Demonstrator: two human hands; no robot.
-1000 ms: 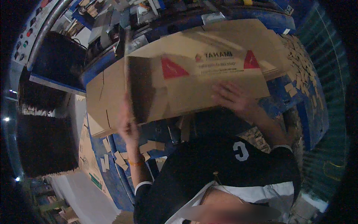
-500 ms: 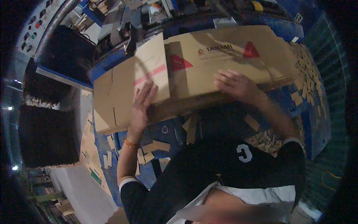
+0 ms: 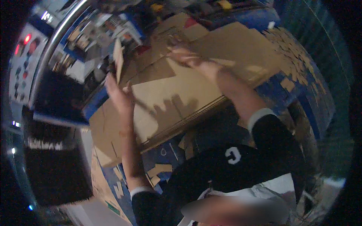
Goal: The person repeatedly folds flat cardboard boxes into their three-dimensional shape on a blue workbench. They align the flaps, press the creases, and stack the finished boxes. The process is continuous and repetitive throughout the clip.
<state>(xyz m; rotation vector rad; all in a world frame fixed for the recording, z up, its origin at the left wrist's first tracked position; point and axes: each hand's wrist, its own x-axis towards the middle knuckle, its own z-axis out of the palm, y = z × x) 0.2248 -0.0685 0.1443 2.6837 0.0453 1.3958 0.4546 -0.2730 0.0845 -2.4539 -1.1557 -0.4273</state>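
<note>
A flat printed cardboard box blank is tilted over the far part of a stack of brown cardboard sheets. My left hand is at the blank's left end, its thumb and fingers on either side of the lower edge of a raised, pale flap. Farther right, my right hand reaches across to the blank, its fingers stretched out against it and blurred by motion. A shadow of spread fingers falls on the plain top sheet. What lies under the right palm is hidden.
A control panel with lit red lamps and a metal pipe stand at the left. Dark bristly blocks lie below them. Small cardboard offcuts cover the right side; more scraps lie on the blue surface near me.
The printed blank has moved away and to the left, baring a plain sheet beneath. My right hand has reached forward and left; my left hand has shifted left with the flap, now nearly edge-on.
</note>
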